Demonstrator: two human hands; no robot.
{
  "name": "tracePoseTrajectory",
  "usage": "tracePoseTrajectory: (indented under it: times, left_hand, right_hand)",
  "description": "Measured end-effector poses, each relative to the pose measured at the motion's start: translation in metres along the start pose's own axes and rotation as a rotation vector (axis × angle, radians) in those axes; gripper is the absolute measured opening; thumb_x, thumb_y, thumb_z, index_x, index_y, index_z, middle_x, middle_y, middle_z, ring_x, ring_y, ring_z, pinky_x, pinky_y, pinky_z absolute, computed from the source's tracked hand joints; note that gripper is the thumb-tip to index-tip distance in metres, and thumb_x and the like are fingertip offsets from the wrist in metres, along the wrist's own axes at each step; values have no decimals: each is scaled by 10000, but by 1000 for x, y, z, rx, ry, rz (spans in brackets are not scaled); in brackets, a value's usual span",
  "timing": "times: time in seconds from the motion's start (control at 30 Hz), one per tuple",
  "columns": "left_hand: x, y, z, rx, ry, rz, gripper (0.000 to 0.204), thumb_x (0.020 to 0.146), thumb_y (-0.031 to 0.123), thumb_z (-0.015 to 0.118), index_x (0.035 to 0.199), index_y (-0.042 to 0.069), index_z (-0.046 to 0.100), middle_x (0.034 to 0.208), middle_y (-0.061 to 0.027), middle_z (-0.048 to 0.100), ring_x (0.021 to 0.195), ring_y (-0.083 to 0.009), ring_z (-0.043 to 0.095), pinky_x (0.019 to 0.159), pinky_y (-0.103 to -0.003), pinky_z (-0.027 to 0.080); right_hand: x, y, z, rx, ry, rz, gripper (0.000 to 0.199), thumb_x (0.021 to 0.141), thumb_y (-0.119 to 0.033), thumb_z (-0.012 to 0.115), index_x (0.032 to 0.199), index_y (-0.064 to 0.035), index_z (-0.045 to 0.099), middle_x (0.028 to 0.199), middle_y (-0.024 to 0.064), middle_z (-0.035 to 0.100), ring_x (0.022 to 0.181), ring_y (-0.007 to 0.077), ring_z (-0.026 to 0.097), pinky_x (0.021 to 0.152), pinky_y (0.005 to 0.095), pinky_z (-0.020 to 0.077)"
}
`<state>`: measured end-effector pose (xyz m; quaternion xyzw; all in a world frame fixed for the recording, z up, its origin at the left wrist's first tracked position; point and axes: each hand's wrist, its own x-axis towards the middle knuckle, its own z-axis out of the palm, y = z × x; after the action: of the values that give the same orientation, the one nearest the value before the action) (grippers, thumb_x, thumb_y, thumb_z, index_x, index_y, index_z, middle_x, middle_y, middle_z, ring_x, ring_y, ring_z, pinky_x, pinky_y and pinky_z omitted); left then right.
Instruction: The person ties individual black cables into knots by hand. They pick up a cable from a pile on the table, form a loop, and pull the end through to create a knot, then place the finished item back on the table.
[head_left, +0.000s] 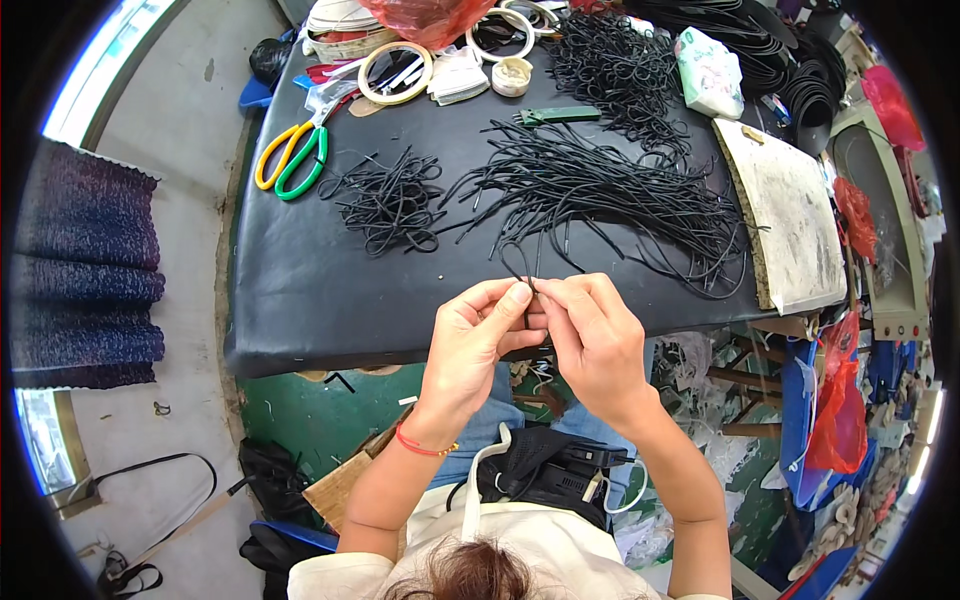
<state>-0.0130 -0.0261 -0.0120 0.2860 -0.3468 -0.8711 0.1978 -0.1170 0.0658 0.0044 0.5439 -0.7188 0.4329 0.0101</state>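
Your left hand [470, 325] pinches the black cord [528, 272] from nine o'clock, your right hand [597, 325] from three; both are equally near. Its loop lies toward twelve, long axis roughly twelve to six. The gripped part is covered, so I cannot tell any knot.

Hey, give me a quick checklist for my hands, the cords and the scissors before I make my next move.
1. Left hand on the black cord: ok, pinched at thumb and finger.
2. Right hand on the same cord: ok, fingertips close beside the left's.
3. Knot in that cord: cannot tell, fingers cover it.
4. Scissors away from both hands: ok, lying toward the table's left side.
5. Small cord pile untangled: not ok, its strands loop across each other.
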Motion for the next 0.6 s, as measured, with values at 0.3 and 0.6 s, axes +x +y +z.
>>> tracePoseTrajectory:
  times: [0.3, 0.6]
  left_hand:
    - [-2, -2, -3, -149, -18, 97, 155, 924, 159, 506, 964, 29, 580, 962, -75, 620, 872, -140, 620, 802, -303, 522]
    - [-6, 9, -8, -2, -106, -146, 120, 880, 117, 576, 938, 23, 622, 764, -6, 593, 697, -66, 549, 707, -259, 501]
  right_hand:
    - [-1, 4, -7, 35, -37, -33, 220, 750, 13, 644, 967, -6, 611, 817, 106, 585, 669, 244, 593, 577, 315, 491]
    - [-2, 4, -18, -124, -68, -149, 242, 688, 2, 634, 929, -3, 615, 786, 76, 549, 669, 207, 566, 561, 297, 478]
